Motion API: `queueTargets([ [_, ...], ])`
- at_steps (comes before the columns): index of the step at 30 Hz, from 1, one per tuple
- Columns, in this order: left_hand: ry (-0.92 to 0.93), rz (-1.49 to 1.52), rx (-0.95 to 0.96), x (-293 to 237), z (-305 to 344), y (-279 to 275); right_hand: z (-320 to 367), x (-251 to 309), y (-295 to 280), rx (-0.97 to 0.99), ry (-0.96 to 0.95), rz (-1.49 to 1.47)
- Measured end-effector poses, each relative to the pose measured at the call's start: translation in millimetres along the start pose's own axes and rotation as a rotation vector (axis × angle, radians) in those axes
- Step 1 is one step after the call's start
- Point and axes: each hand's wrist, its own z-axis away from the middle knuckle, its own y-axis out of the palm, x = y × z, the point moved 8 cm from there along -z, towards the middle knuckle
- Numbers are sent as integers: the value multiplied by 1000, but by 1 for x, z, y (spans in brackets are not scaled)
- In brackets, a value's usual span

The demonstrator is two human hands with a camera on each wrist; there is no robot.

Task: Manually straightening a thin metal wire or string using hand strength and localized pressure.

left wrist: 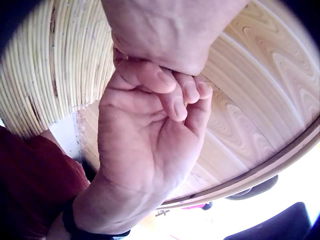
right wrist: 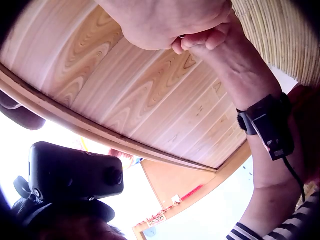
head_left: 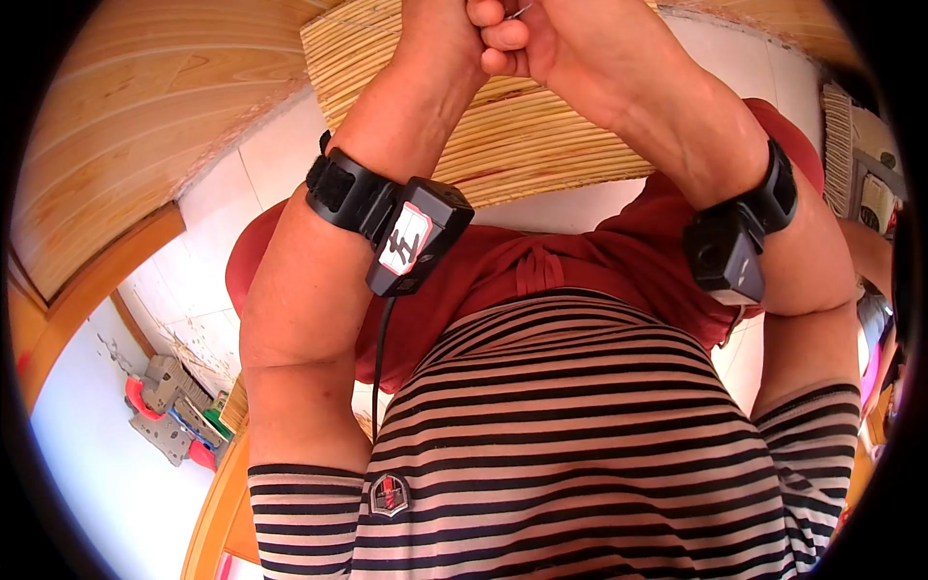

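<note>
My right hand (head_left: pixel 556 43) turns its palm toward the left one, with its fingers curled inward. In the head view a thin shiny metal piece (head_left: pixel 519 13) shows at those curled fingers; its full shape is hidden. The left wrist view shows the right palm (left wrist: pixel 145 135) and the bent fingertips (left wrist: pixel 178 110) close against my left wrist. Only the heel of my left hand (left wrist: pixel 165 37) shows there, and the head view cuts its fingers off at the top edge. Beneath both hands spreads a mat of thin straw-coloured stalks (head_left: pixel 512 140).
Wood-grained panelling (head_left: pixel 145 87) stands at the left, above pale floor tiles (head_left: pixel 275 145). Black camera units are strapped to my left wrist (head_left: pixel 420 237) and right wrist (head_left: pixel 725 251), the left one trailing a cable (head_left: pixel 380 358). My knees flank the mat's near edge.
</note>
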Motion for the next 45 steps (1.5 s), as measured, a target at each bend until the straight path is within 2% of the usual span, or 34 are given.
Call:
queueTargets([
  [6, -16, 97, 52, 6, 0, 8, 2, -2, -8, -9, -7, -6],
  [8, -46, 16, 7, 10, 0, 7, 2, 3, -7, 75, -84, 40],
  [11, 6, 31, 32, 11, 0, 10, 6, -1, -11, 53, -43, -11],
  [19, -9, 10, 88, 22, -6, 14, 12, 2, -17, 39, -57, 4],
  [22, -31, 6, 1, 10, 5, 17, 12, 11, -12, 77, -76, 5],
  [24, 63, -19, -31, -8, 10, 20, 10, 17, -7, 121, -89, 2],
  [26, 73, 31, 40, -17, 8, 21, 9, 25, 2, 189, -143, 48],
  [28, 71, -44, -95, -30, 14, 16, 9, 32, 8, 234, -210, 40],
  [29, 105, -3, 112, -47, 32, 34, 10, 36, 14, 283, -272, 30],
  [30, 111, -7, 120, -49, 30, 39, 9, 36, 16, 283, -282, 33],
  [32, 541, -161, -136, -87, 34, 34, 3, 35, 20, 294, -282, -88],
  [33, 566, -195, -24, -98, 37, 37, -1, 35, 23, 317, -303, -124],
  [34, 587, -195, -10, -100, 39, 39, -2, 35, 25, 325, -324, -112],
  [36, 806, -134, -5, -118, 58, 45, 5, 44, 31, 289, -421, -83],
  [37, 875, -194, 31, -126, 65, 47, 6, 40, 33, 252, -349, -81],
  [38, 894, -191, 41, -131, 70, 50, 8, 42, 36, 259, -366, -69],
  [40, 1012, -256, 6, -146, 86, 54, 7, 33, 48, 401, -270, -131],
  [42, 1052, -325, 39, -152, 94, 55, 9, 30, 54, 428, -253, -108],
  [44, 924, -246, 80, -151, 95, 50, 7, 21, 59, 537, -197, -108],
  [45, 931, -220, 131, -155, 97, 50, 6, 17, 60, 552, -167, -89],
])
